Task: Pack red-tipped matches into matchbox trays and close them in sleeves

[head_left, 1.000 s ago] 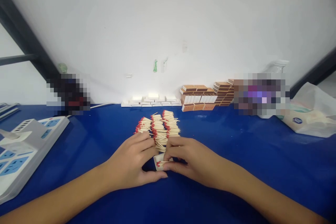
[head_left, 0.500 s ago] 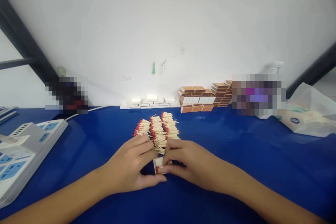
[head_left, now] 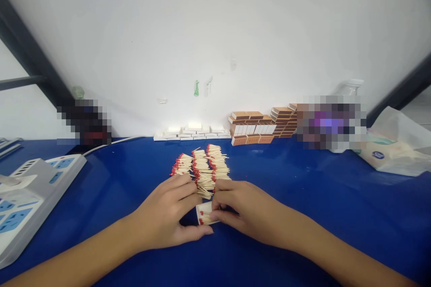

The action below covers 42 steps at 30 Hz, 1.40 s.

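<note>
The match tray [head_left: 204, 215] now lies flatter than a second ago, with red heads showing at its left end. The left hand [head_left: 164, 217] cups it from 9 o'clock and the right hand [head_left: 247, 210] pinches it with narrow fingers from 3 o'clock. The match pile [head_left: 202, 170] crowds 12 o'clock. The surface [head_left: 303, 197] is bare toward 3 o'clock, and the power strip [head_left: 30, 197] sits well apart at 9 o'clock.

White wall [head_left: 215, 31], blue table [head_left: 319, 197], dark diagonal beams [head_left: 30, 58].
</note>
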{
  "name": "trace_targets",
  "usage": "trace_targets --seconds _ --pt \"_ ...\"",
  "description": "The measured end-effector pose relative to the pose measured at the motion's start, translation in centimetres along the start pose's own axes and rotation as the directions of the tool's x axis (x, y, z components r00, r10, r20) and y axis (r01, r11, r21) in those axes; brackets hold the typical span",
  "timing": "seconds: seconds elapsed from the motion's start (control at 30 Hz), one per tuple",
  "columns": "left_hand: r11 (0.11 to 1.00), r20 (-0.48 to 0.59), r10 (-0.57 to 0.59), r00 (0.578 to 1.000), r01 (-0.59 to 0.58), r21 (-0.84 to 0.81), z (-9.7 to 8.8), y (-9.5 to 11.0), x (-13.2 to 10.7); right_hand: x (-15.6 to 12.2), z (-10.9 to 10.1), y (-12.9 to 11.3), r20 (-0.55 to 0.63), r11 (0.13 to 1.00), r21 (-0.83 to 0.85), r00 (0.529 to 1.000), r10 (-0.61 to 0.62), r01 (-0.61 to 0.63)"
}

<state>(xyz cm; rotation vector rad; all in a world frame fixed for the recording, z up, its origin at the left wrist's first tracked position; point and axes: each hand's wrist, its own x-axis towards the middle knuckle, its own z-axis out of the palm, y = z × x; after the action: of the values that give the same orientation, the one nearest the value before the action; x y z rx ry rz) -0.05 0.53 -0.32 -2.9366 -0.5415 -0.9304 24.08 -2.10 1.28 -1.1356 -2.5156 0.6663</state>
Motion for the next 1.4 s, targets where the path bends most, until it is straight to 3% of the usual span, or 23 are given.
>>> trace_targets --seconds 0.27,0.43,0.6,0.73,0.83,0.97,1.17,1.4 --pt "1.0 0.0 0.015 1.0 -0.015 -0.02 -0.1 0.3 0.0 -0.1 -0.3 -0.5 0.017 0.993 0.119 1.0 -0.001 -0.001" --pt "1.0 -0.002 0.013 1.0 -0.013 -0.01 -0.1 0.1 0.1 -0.1 -0.3 -0.2 -0.03 0.995 0.101 0.999 -0.015 0.018" --pt "1.0 -0.012 0.011 1.0 -0.011 0.015 0.1 -0.1 -0.2 0.2 -1.1 1.0 -0.14 0.996 -0.084 0.989 -0.042 0.031" --pt "0.999 -0.025 0.01 1.0 -0.009 0.041 0.1 0.0 -0.4 0.2 -2.3 2.2 -0.168 0.936 -0.334 0.984 0.058 -0.112" --pt "0.999 -0.024 0.018 1.0 -0.017 0.048 0.1 0.1 -0.3 0.1 -3.1 2.7 -0.163 0.882 -0.424 0.976 0.147 -0.204" --pt "0.999 -0.014 0.02 1.0 -0.019 0.05 0.1 0.0 -0.2 -0.2 -3.4 2.5 -0.106 0.917 -0.347 0.979 0.172 -0.199" --pt "0.998 -0.009 0.027 1.0 -0.026 0.05 0.0 0.1 -0.1 -0.4 -3.2 1.8 0.013 0.99 -0.113 0.996 0.086 -0.084" --pt "0.998 0.001 0.038 0.999 -0.038 0.048 0.0 0.3 -0.2 -0.2 -2.9 2.2 0.025 0.99 -0.105 0.995 0.097 -0.094"
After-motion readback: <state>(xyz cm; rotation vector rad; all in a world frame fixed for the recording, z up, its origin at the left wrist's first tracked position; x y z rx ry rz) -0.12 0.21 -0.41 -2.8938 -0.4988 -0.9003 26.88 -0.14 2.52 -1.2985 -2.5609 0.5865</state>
